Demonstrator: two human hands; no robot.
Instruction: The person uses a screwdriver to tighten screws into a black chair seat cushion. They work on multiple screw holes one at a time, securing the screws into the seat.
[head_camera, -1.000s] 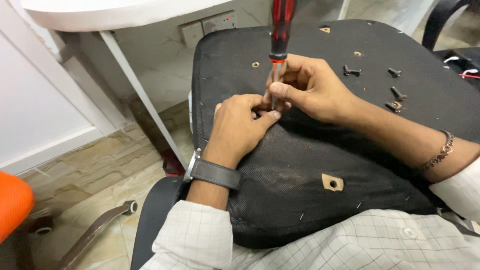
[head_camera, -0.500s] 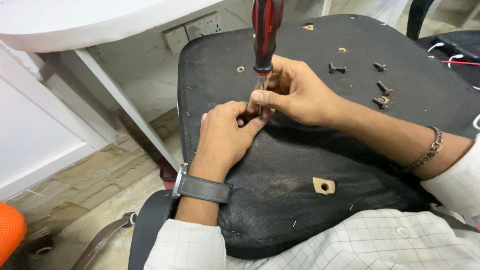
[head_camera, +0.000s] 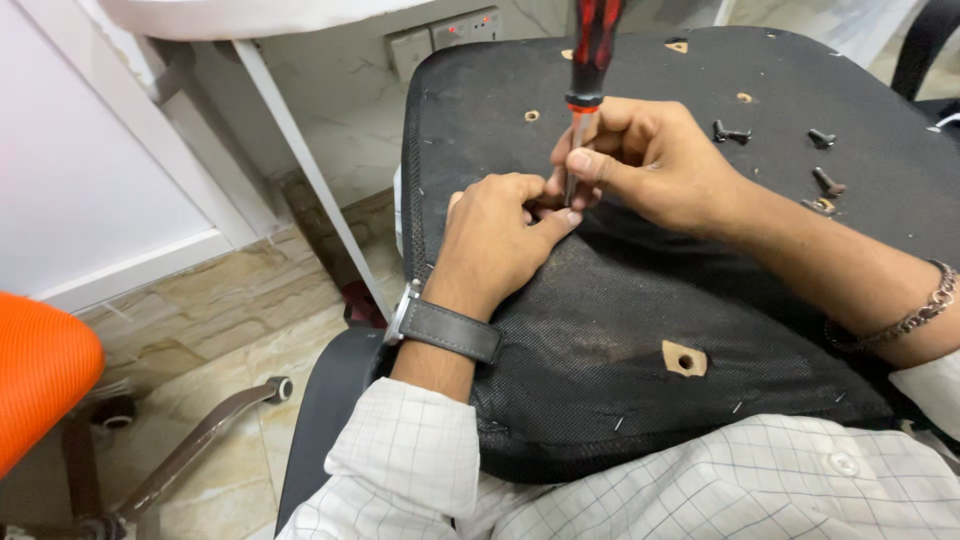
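Red-and-black-handled screwdriver (head_camera: 590, 70) — shaft pinched upright by right hand (head_camera: 660, 160); left hand (head_camera: 500, 225) fingers curled, steadying tip on black fabric-covered seat underside (head_camera: 640, 330).

I am in an office, it seems: a white table (head_camera: 250, 15) on a slim leg stands over a beige tiled floor (head_camera: 200, 310), wall sockets (head_camera: 445, 38) sit low behind it, and an orange chair (head_camera: 40, 370) with a caster base stands beside me.

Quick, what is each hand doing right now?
Left hand: fingers pressed to the seat underside at the tip.
Right hand: closed on the screwdriver.
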